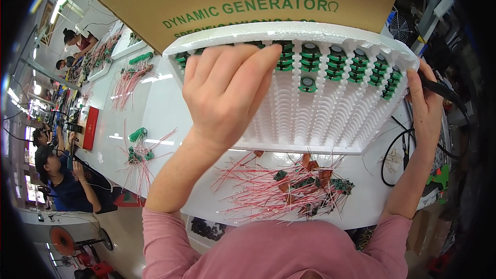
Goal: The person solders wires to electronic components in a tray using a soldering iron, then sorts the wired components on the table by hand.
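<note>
Two hands (227,93) at foam tray (320,119) edges, bench-front.

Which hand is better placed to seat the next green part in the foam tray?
Probably the left hand: its fingertips are already in the white foam tray beside the green parts. The right hand grips the tray's edge and a black cable.

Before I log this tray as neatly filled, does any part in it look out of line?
Yes. In the white foam tray, one green round part sits alone a row below the filled top rows, with empty slots beside it. The left hand covers the tray's left slots, so those can't be checked.
</note>
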Available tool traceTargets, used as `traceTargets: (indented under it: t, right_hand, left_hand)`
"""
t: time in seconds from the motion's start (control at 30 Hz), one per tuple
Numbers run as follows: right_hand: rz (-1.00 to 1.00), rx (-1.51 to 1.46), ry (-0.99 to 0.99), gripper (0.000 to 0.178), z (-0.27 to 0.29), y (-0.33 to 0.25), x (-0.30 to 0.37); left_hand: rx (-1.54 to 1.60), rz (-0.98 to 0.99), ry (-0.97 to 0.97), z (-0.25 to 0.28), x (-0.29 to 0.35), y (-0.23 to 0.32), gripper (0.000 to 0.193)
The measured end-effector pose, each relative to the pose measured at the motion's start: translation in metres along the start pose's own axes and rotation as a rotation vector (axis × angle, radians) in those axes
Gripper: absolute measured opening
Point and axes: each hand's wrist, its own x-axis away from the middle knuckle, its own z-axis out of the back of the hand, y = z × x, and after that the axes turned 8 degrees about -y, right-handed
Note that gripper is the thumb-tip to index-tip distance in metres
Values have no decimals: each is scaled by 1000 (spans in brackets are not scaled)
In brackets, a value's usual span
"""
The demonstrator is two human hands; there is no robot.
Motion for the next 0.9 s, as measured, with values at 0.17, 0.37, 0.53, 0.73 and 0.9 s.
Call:
traceTargets:
  t: [0.17,0.37,0.53,0.73,0.9]
  right_hand:
    - [-48,12,22,30,-3,-3,0]
    - [-8,17,-2,31,2,-1,-1]
    - [3,33,7,33,-2,-3,-2]
    - [-5,70,32,34,-1,-3,1]
    - [26,80,42,34,-2,1,0]
  left_hand:
    - [-101,-22,-111,-3,-9,-2,22]
    - [-207,-158,-7,-9,-14,-8,21]
    - [9,-187,-3,-5,-4,-11,25]
    - [94,-189,-119,10,18,8,20]
    - [48,-160,-200,0,37,14,16]
